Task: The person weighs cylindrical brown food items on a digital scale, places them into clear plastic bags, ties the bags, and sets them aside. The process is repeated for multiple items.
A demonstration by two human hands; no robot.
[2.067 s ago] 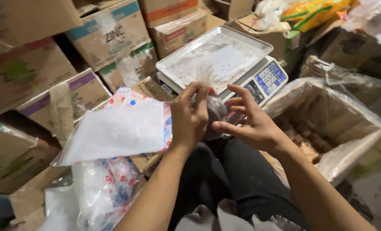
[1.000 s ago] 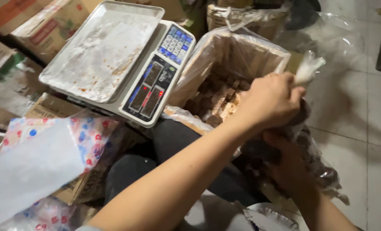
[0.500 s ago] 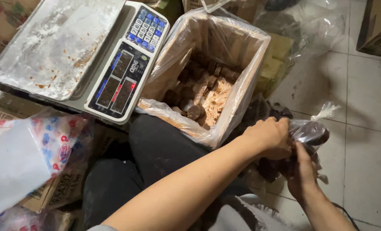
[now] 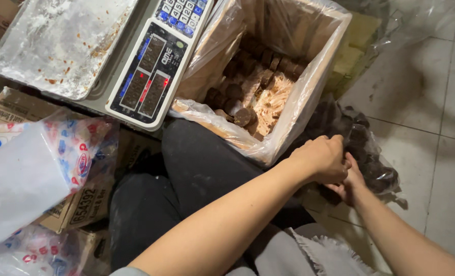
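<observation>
At right of centre we see a clear bag of dark round pieces lying on the tiled floor. Our left hand is closed on its near edge; our right hand touches it beneath, its grip hidden. Just upper left stands a plastic-lined box, then a grey scale. A spotted white packet lies lower left.

Seen from above, a worker's bare forearms reach out from short sleeves, with no watch, ring or glove on the left hand or right hand. Dark, dust-smudged trousers cover the legs, and a grey garment with a frilled edge lies across the lap.
</observation>
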